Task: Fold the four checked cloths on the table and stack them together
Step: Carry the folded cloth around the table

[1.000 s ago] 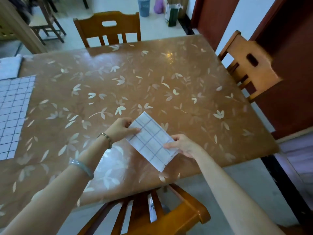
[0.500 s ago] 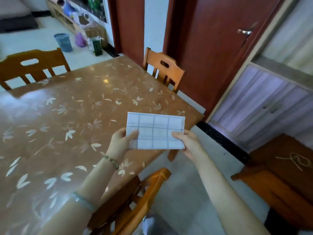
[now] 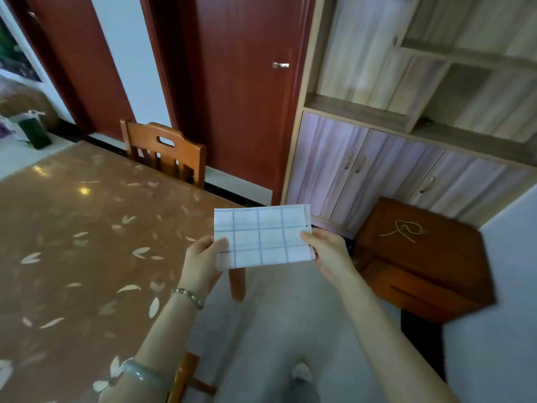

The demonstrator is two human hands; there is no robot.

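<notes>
A small folded white cloth with a blue check (image 3: 263,237) is held up in the air past the right corner of the table (image 3: 72,242). My left hand (image 3: 203,260) pinches its lower left corner, thumb on the front. My right hand (image 3: 328,254) pinches its right edge. The cloth faces me flat, off the table, over the floor. No other checked cloth is in view.
A wooden chair (image 3: 165,152) stands at the table's far side, and another chair's back (image 3: 183,376) is just below my left arm. A low wooden cabinet (image 3: 421,257) sits on the floor at the right, before lilac cupboards (image 3: 363,175) and a red door (image 3: 241,91).
The cloth was lifted off the table's front edge and carried right, past the table corner. My view swung right with it; the spread cloths at the left have left the frame.
</notes>
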